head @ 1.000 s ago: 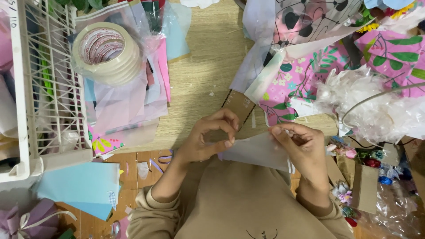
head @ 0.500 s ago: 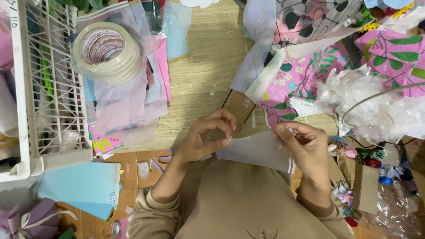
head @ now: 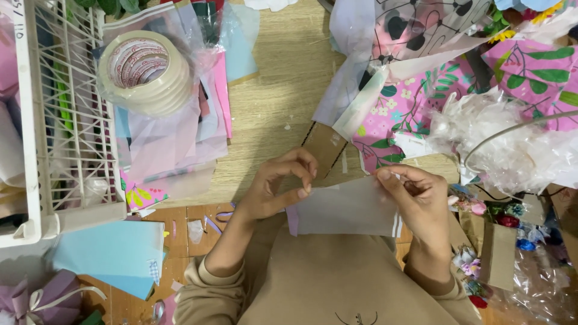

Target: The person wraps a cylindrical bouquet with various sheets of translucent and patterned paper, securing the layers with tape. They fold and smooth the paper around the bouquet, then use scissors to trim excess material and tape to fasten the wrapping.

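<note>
Left hand (head: pixel 283 189) | right hand (head: pixel 415 198) | translucent sheet (head: pixel 346 210) pinched between

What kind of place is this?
Probably a craft or gift-wrapping table: a big roll of clear tape, pink flowered wrapping paper, and crinkly clear cellophane lie around both hands holding a thin whitish paper sheet.

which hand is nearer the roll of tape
Left. The left hand pinches the near edge of the translucent sheet, down and right of the tape roll. The right hand holds the sheet's far edge, farther away still.
</note>
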